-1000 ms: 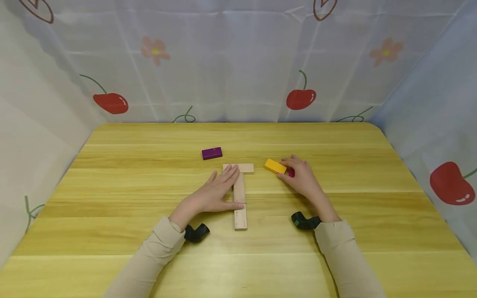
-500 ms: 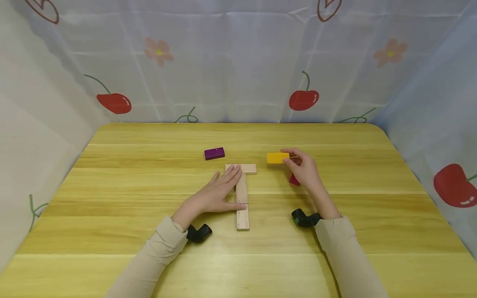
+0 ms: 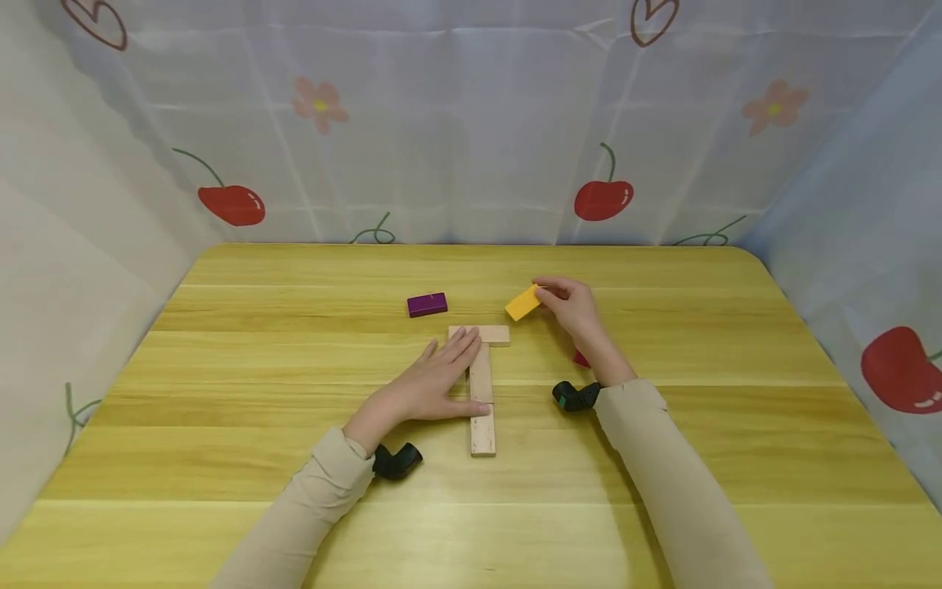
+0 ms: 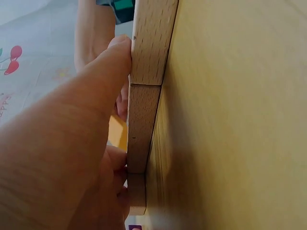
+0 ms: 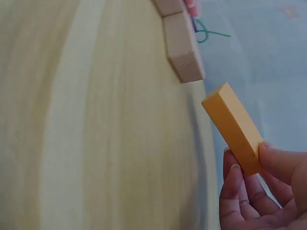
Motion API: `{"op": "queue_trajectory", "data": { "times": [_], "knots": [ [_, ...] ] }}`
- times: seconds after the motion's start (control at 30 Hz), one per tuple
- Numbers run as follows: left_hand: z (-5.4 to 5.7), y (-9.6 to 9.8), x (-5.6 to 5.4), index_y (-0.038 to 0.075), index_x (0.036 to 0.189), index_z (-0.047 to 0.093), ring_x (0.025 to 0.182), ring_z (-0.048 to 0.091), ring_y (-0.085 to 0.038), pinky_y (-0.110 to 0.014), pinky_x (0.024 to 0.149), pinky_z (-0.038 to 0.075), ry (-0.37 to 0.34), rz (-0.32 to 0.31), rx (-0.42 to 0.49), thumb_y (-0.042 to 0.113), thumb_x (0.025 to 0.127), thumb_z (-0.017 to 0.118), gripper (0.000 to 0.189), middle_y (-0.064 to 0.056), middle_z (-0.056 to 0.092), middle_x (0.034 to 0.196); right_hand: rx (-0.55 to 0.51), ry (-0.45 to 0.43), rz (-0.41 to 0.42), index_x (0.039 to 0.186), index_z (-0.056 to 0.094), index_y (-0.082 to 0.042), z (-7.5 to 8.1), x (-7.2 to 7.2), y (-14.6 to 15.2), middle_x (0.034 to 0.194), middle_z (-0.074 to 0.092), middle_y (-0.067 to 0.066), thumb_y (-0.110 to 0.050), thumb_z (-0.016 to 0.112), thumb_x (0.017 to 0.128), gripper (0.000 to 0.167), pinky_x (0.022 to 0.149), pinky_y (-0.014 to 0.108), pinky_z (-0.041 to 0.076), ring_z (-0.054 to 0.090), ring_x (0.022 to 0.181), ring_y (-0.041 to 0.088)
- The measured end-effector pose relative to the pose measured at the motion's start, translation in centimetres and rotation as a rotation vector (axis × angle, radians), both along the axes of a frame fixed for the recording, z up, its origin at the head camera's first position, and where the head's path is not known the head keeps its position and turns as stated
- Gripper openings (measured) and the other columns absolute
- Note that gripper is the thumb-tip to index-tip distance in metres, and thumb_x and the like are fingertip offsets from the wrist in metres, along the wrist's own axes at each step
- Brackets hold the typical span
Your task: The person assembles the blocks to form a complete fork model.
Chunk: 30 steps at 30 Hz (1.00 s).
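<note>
With my right hand (image 3: 577,317) I hold the yellow block (image 3: 521,303), grasping it near one end between thumb and fingers, so that most of it sticks out toward the middle. The block is lifted clear of the tabletop (image 3: 294,352) and tilted, just beyond the right end of the crosswise wooden block (image 3: 497,335) and apart from it. My left hand (image 3: 430,384) lies with its fingers stretched out and grasping nothing: the fingertips rest on the left part of that crosswise piece, while my thumb reaches to the side and touches the wood close to the seam between the middle wooden block (image 3: 482,376) and the near wooden block (image 3: 482,435). Those two lie flat, end to end, in a straight line running away from me, and the far end of the line meets the crosswise one, making a T shape. Beyond my left fingertips, on the left, lies the purple block (image 3: 427,305), near the T but not touching it. A red block (image 3: 580,358) shows only in part beside my right wrist, which hides the remainder. A black device (image 3: 397,462) sits at my left wrist, another at my right, just past my rolled beige sleeves (image 3: 680,483)
</note>
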<state>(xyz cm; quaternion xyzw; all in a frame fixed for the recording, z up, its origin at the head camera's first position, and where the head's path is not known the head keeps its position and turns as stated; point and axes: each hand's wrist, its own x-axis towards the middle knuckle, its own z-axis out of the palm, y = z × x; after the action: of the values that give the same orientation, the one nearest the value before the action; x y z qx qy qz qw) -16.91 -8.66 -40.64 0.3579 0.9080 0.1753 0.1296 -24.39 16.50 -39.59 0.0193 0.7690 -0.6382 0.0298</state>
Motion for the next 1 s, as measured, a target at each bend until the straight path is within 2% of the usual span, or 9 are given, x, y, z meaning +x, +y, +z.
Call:
{"op": "queue_trajectory", "data": {
  "times": [0.13,0.33,0.43,0.67,0.87,1.0],
  "knots": [
    [-0.2,0.1,0.0,0.007,0.150,0.003,0.139,-0.009,-0.014,-0.046,0.109,-0.001,-0.006,0.003,0.004,0.070,0.083,0.046,0.102,-0.004,-0.004,0.155,0.123,-0.034,0.014,0.118,0.059,0.004,-0.3,-0.5,-0.3,0.111,0.060,0.021,-0.011,0.058,0.094,0.028,0.078,0.034,0.049,0.057,0.094,0.029],
    [-0.2,0.2,0.1,0.007,0.150,0.004,0.139,-0.009,-0.014,-0.046,0.109,0.000,-0.005,0.004,0.008,0.069,0.083,0.048,0.102,-0.004,-0.003,0.155,0.200,-0.021,0.039,0.111,0.063,0.005,-0.7,-0.7,-0.4,0.107,0.062,0.019,-0.012,0.059,0.094,0.024,0.071,0.028,0.050,0.058,0.087,0.025],
    [-0.1,0.2,0.1,0.006,0.150,0.004,0.139,-0.009,-0.014,-0.047,0.109,0.000,-0.002,0.005,0.009,0.069,0.083,0.048,0.102,-0.004,-0.003,0.155,0.235,0.000,0.064,0.111,0.065,0.004,-0.7,-0.7,-0.5,0.107,0.062,0.019,-0.012,0.059,0.094,0.024,0.073,0.030,0.050,0.058,0.086,0.025],
    [-0.1,0.2,0.1,0.007,0.150,0.004,0.139,-0.008,-0.015,-0.047,0.109,0.000,-0.001,0.007,0.007,0.068,0.083,0.049,0.102,-0.004,-0.003,0.155,0.369,0.049,0.119,0.116,0.065,0.001,-0.5,-0.4,-0.8,0.116,0.061,0.017,-0.012,0.059,0.094,0.027,0.089,0.038,0.043,0.054,0.105,0.029],
    [0.0,0.2,0.1,0.007,0.150,0.004,0.139,-0.009,-0.015,-0.047,0.109,0.000,-0.001,0.012,-0.001,0.068,0.083,0.049,0.101,-0.004,-0.004,0.155,0.393,0.062,0.143,0.118,0.064,0.002,-0.6,-0.4,-1.1,0.117,0.060,0.017,-0.009,0.058,0.094,0.027,0.087,0.039,0.043,0.054,0.100,0.029],
    [0.1,0.2,0.1,0.007,0.150,0.005,0.139,-0.008,-0.015,-0.047,0.109,0.001,0.002,0.014,-0.004,0.068,0.083,0.049,0.101,-0.004,-0.003,0.155,0.424,0.073,0.156,0.120,0.062,0.001,-0.7,-0.6,-1.2,0.119,0.059,0.017,-0.009,0.056,0.095,0.028,0.090,0.039,0.042,0.054,0.103,0.029]
  ]
}}
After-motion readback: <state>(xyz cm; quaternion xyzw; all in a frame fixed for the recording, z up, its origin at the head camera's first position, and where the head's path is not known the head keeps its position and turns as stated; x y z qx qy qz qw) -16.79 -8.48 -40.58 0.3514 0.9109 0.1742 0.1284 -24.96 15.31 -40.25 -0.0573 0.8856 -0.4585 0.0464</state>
